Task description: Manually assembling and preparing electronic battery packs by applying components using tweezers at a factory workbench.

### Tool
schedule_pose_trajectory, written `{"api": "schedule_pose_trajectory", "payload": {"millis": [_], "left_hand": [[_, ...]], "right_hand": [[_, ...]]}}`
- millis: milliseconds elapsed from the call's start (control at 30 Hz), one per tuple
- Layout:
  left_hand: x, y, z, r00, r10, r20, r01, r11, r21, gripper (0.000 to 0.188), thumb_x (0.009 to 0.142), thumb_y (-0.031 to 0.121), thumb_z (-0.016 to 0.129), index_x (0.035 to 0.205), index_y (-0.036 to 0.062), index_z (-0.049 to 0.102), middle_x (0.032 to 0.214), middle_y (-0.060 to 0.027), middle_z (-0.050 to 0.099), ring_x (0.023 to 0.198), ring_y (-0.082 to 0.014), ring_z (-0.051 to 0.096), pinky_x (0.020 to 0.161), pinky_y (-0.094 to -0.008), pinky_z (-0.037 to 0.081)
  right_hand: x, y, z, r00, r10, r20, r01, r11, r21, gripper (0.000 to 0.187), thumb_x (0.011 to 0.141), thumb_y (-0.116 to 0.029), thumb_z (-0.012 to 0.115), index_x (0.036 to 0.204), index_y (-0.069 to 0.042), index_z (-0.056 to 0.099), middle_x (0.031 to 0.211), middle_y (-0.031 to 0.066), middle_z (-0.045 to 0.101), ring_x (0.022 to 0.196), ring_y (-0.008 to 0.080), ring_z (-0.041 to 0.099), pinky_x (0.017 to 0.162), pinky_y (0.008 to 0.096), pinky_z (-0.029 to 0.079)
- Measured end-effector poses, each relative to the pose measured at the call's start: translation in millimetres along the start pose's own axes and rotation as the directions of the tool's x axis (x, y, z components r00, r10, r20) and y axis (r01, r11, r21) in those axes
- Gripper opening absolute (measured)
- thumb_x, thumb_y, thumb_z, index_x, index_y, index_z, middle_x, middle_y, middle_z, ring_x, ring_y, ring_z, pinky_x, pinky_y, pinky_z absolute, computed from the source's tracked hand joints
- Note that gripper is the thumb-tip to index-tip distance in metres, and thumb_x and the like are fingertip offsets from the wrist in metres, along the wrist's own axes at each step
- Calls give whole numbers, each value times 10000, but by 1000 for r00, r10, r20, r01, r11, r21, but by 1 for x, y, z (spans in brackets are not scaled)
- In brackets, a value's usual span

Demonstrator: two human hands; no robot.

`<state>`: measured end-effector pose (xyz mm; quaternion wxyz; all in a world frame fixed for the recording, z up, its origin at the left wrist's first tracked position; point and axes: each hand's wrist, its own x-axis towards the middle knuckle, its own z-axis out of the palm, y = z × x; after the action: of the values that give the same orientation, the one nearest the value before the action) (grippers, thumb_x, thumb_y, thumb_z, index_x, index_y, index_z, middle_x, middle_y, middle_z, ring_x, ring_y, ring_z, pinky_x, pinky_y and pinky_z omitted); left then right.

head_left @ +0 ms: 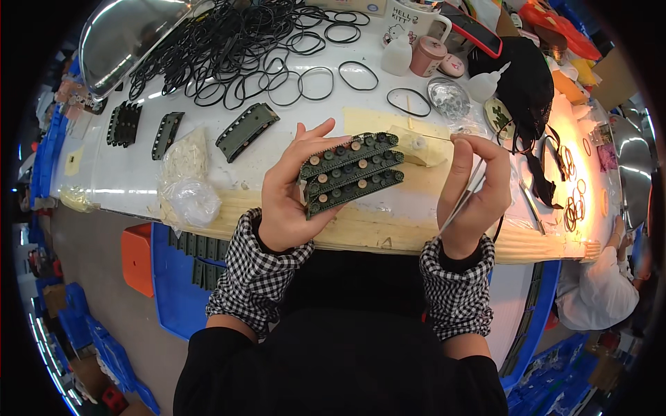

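Note:
My left hand (281, 182) grips a stack of dark green curved strips (355, 172) lined with round black and tan studs, fanned so that several rows show. To its right, my right hand (480, 191) is closed, thumb and forefinger pinched on a fine, pale rod-like piece that points toward the strips; its kind is too thin to make out. Slim silver tweezers (461, 200) lie across the same hand's fingers. Between the hands, a yellowish translucent piece (424, 151) rests on the table. Further left lie more green strips (248, 132).
Black rubber bands (229, 45) heap at the table's back. A white mug (411, 26), pink jar (428, 55) and black cap (520, 76) stand at back right. A plastic bag (189, 184) lies left. Below are an orange stool (137, 258) and blue tray (173, 305). Another person's sleeve (598, 295) is at right.

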<state>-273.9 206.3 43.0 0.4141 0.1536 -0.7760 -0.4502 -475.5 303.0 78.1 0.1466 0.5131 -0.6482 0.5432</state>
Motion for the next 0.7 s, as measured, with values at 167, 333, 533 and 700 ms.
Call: {"api": "schedule_pose_trajectory", "payload": {"millis": [167, 333, 533, 700], "left_hand": [[0, 1, 0, 1000, 4, 24, -5, 1000, 27, 535, 724, 79, 737, 1237, 68, 586, 1252, -88, 632, 1363, -385, 412, 1162, -607, 62], [1, 2, 0, 999, 12, 44, -14, 999, 34, 554, 717, 64, 768, 1233, 17, 573, 1264, -142, 624, 1367, -408, 395, 1163, -606, 56], [1, 4, -1, 999, 23, 46, -25, 999, 37, 543, 717, 57, 761, 1226, 18, 575, 1267, -142, 622, 1368, -406, 396, 1164, -602, 50], [1, 3, 0, 999, 27, 43, -28, 999, 29, 545, 713, 45, 753, 1227, 18, 573, 1264, -142, 623, 1372, -400, 392, 1166, -598, 50]], "right_hand": [[0, -23, 8, 963, 157, 219, -249, 828, 503, 99, 976, -83, 572, 991, 14, 577, 995, 101, 675, 856, 116, 592, 804, 248, 464], [-1, -28, 17, 938, 190, 290, -325, 772, 545, 93, 991, -72, 548, 1006, 16, 575, 992, 80, 662, 857, 89, 576, 801, 227, 453], [-3, -29, 19, 942, 178, 285, -309, 789, 530, 91, 988, -71, 553, 1003, 13, 584, 984, 72, 661, 869, 95, 584, 797, 229, 453], [-1, -28, 19, 949, 229, 219, -314, 769, 557, 86, 982, -62, 558, 997, 20, 580, 968, 83, 674, 837, 102, 591, 797, 241, 462]]}}
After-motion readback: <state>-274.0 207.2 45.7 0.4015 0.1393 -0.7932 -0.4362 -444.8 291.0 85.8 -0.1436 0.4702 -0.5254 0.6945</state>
